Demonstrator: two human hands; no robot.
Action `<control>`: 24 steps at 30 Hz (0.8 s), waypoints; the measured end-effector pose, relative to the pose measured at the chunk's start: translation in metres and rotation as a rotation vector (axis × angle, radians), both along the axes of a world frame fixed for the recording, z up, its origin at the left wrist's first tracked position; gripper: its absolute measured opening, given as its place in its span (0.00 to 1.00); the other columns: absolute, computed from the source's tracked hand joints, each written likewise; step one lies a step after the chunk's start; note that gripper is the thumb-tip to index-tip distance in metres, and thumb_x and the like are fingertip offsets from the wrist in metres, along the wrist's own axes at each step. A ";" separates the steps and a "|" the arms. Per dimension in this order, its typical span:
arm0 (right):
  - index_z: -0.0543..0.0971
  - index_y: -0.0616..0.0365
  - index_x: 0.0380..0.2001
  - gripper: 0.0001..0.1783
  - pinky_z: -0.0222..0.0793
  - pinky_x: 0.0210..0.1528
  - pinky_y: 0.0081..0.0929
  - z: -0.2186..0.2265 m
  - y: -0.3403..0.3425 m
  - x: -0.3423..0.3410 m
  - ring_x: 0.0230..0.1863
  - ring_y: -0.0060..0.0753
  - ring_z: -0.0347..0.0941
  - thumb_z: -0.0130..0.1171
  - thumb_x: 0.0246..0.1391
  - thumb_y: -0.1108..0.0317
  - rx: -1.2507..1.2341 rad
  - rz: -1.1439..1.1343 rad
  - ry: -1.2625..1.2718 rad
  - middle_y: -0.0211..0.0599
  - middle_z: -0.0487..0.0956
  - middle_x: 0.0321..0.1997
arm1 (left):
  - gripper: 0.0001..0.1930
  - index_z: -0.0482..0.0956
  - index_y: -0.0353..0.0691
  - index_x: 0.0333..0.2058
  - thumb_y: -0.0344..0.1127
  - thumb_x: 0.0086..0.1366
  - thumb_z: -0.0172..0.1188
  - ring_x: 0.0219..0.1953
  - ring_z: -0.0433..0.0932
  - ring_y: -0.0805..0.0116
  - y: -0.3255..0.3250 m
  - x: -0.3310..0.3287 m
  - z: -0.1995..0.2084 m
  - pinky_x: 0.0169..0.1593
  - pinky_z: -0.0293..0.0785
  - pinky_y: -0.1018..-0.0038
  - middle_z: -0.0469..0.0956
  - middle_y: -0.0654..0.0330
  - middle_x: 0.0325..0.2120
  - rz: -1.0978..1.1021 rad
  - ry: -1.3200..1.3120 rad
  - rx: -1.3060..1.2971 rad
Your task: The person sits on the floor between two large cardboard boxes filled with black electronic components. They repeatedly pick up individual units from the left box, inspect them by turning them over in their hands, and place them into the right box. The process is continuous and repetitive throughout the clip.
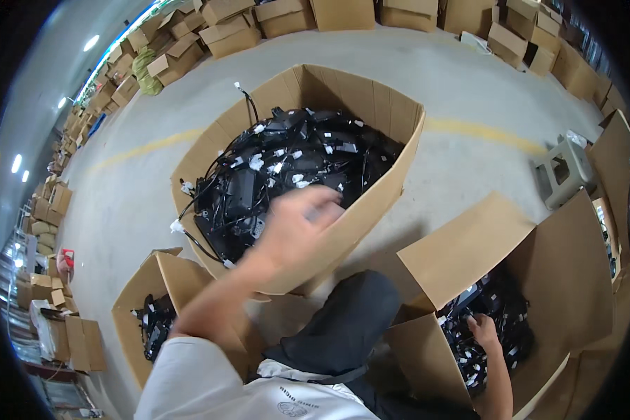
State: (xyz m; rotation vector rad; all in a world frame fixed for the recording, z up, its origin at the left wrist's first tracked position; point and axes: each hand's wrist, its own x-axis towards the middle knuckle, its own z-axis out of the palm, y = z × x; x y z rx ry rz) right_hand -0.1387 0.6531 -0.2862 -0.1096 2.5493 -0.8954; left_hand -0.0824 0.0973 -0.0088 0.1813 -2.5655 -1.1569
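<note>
The left hand [297, 225] is blurred over the near rim of the big carton [371, 203]; I cannot tell if it grasps anything. The heap of black adapters with cables [287, 164] lies just beyond and below its fingers. The right hand [484, 330] rests inside the carton at the right [574, 280], touching black adapters [497, 308], fingers loose.

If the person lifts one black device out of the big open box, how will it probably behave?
It will probably not come out alone: the black devices lie tangled with cables, so neighbours may drag along. The cables look floppy and may snag on the big box rim. The bodies look rigid, so the left hand can likely grip one firmly.
</note>
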 end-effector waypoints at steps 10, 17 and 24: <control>0.82 0.69 0.44 0.19 0.76 0.44 0.36 0.103 -0.063 0.016 0.37 0.43 0.82 0.65 0.58 0.61 0.070 0.149 0.020 0.52 0.84 0.36 | 0.29 0.73 0.27 0.53 0.34 0.54 0.68 0.51 0.81 0.39 -0.266 0.009 -0.114 0.55 0.79 0.55 0.81 0.38 0.47 0.326 -0.723 -0.838; 0.78 0.72 0.53 0.22 0.76 0.52 0.32 0.224 -0.168 0.023 0.47 0.35 0.83 0.64 0.61 0.67 -0.310 0.093 0.129 0.46 0.86 0.44 | 0.18 0.81 0.33 0.50 0.30 0.61 0.64 0.45 0.83 0.42 -0.163 0.064 0.052 0.51 0.77 0.57 0.84 0.42 0.40 -0.004 -0.385 -0.428; 0.64 0.65 0.69 0.50 0.64 0.70 0.37 0.300 -0.360 0.029 0.67 0.45 0.71 0.79 0.48 0.60 -0.803 0.521 0.352 0.51 0.73 0.66 | 0.19 0.81 0.33 0.54 0.30 0.64 0.65 0.46 0.85 0.54 -0.058 0.060 0.101 0.53 0.78 0.67 0.86 0.47 0.44 -0.443 -0.103 -0.182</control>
